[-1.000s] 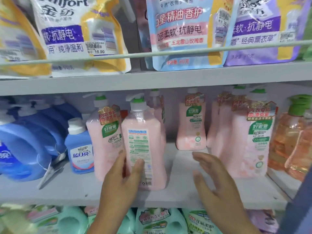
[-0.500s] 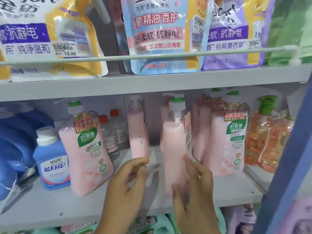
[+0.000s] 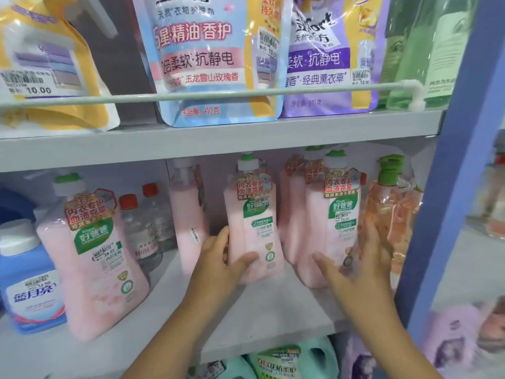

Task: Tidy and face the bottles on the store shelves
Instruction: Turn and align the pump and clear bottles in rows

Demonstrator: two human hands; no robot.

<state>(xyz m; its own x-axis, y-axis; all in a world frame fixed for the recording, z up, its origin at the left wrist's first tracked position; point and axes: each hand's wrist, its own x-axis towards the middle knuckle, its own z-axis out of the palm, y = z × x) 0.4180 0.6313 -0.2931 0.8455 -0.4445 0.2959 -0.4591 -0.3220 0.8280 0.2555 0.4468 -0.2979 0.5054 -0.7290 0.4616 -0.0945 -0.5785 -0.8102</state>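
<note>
On the middle shelf (image 3: 262, 313) stand several pink pump bottles with green and red labels. My left hand (image 3: 218, 259) grips the lower part of the middle pink bottle (image 3: 252, 214), whose label faces front. My right hand (image 3: 358, 265) wraps the base of the right pink bottle (image 3: 334, 214), thumb across its front and fingers round its right side. Further pink bottles stand behind these two. Another pink bottle (image 3: 188, 217) stands farther back, turned side-on with a barcode showing. A large pink bottle (image 3: 93, 266) stands at the front left, label forward.
A blue bottle (image 3: 30, 280) and clear red-capped bottles (image 3: 142, 231) are at the left. Orange pump bottles (image 3: 390, 212) touch the right pink bottle. Softener pouches (image 3: 207, 58) hang behind a rail (image 3: 191, 95) above. A blue upright post (image 3: 453, 187) bounds the right. Teal jugs (image 3: 287, 362) sit below.
The bottle turned from back-facing, through side-on, to label forward, and shifted right. My left hand now holds it; my right hand has moved over to the right pink bottle.
</note>
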